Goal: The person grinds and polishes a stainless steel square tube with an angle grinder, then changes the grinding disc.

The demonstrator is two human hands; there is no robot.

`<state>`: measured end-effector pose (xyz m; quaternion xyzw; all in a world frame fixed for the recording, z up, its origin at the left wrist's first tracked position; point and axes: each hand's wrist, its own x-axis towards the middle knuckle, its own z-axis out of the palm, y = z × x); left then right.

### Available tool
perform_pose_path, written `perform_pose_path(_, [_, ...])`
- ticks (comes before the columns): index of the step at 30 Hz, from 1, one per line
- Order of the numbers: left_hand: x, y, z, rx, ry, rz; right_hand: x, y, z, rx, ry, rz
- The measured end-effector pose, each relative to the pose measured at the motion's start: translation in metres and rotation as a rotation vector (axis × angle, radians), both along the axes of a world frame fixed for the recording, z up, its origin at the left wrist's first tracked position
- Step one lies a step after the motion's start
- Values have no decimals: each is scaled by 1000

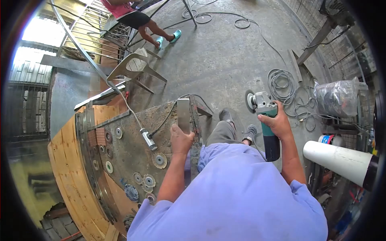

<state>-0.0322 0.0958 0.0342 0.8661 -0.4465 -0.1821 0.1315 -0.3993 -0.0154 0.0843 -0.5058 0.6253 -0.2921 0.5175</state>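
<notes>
My right hand (pixel 276 122) is wrapped around a green and black angle grinder (pixel 271 146), held up off the floor with its disc (pixel 250 101) facing left. My left hand (pixel 181 139) grips a flat-sided metal bar (pixel 183 114) at the right edge of the worktable (pixel 132 158). Part of the bar is hidden under the hand and forearm. On the table left of that hand lie a power socket on a cord (pixel 148 139) and several round grinding discs, one of them a larger flap disc (pixel 159 160).
A plastic chair (pixel 134 66) stands beyond the table. A person in teal shoes (pixel 175 36) is farther back. Coiled cable (pixel 282 82) lies on the floor at right, near a plastic-wrapped bundle (pixel 337 96) and a white cylinder (pixel 337 158). Wooden planks (pixel 74 176) are at left.
</notes>
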Motion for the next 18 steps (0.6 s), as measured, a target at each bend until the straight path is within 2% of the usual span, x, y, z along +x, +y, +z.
perform_pose_path(2, [-6,9,-15,-90,-198,-88,2,-3,3,-15,37,40])
perform_pose_path(5, [-28,8,-15,-14,-437,-108,13,-6,1,-49,131,106])
perform_pose_path(8, [-27,11,-16,-244,-590,-146,39,-15,18,-45,265,231])
perform_pose_path(11, [-28,12,-6,-525,-174,-428,77,-30,35,-49,365,380])
perform_pose_path(13, [-46,3,8,-229,608,-537,106,-41,47,-67,457,481])
perform_pose_path(15, [-66,-26,11,-9,1407,-517,139,-54,57,-50,495,570])
perform_pose_path(18, [-89,-57,-20,127,2168,-200,176,-60,59,-112,640,702])
